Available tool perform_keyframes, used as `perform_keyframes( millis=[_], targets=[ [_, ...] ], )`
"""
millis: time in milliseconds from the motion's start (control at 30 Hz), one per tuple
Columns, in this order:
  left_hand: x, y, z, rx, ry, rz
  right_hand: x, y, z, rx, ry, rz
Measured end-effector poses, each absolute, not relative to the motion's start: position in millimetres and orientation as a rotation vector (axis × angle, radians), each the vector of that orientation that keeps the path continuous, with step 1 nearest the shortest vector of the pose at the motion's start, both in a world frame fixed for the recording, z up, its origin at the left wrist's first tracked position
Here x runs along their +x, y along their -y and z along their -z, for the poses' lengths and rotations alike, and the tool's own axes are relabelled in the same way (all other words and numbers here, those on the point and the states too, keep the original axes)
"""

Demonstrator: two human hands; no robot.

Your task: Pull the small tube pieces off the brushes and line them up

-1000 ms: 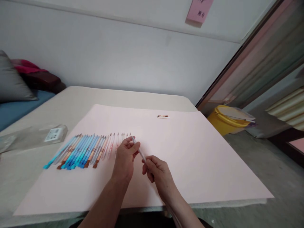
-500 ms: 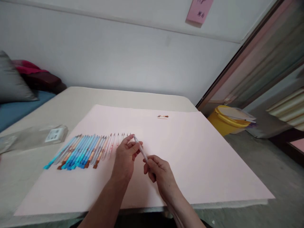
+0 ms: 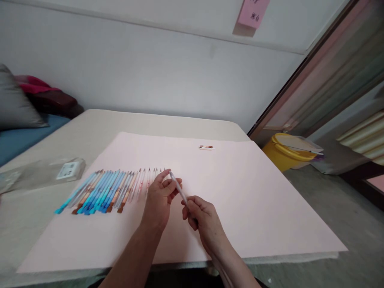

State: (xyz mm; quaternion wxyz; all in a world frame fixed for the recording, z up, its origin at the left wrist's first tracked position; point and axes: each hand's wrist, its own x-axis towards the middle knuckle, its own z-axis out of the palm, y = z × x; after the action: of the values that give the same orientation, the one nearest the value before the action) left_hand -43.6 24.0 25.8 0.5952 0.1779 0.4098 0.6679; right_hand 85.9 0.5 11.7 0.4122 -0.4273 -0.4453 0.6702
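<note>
Both hands share one slim whitish pen (image 3: 180,191), held at a slant above the pink sheet (image 3: 258,208). My left hand (image 3: 160,200) pinches its upper end, with a fingertip at the tip. Lower down, my right hand (image 3: 200,216) is closed round the other end, hiding it. To the left of my hands lies a row of several pens (image 3: 105,190) in blue, brown, clear and white-red, side by side with tips pointing away. My left hand partly covers the right end of that row. A brown pen and a white one (image 3: 206,147) lie apart near the sheet's far edge.
A clear plastic bag (image 3: 42,174) with a white label rests on the table (image 3: 168,125) at the left. Beyond are a grey cushion (image 3: 16,100) and the wall (image 3: 150,72). A yellow bucket (image 3: 277,154) stands on the floor to the right.
Almost nothing differs. The pen and both hands have shifted very slightly to the right, with the same grip on it.
</note>
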Motion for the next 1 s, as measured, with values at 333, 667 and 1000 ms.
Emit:
perform_keyframes(
  millis=[333, 667, 1000],
  targets=[
    [-43.0, -23.9, -25.6, 0.414, -0.98, -1.564, 85.7, -0.8, -15.1, -1.119, 1.171, -1.662],
    [-44.6, -23.1, -25.3, 0.447, -0.948, -1.552, 86.4, -0.3, -15.2, -1.104, 1.138, -1.682],
    [-44.5, -24.3, -27.9, 0.332, -0.983, -1.602, 89.4, 0.0, -21.7, -1.014, 1.026, -1.821]
  ],
)
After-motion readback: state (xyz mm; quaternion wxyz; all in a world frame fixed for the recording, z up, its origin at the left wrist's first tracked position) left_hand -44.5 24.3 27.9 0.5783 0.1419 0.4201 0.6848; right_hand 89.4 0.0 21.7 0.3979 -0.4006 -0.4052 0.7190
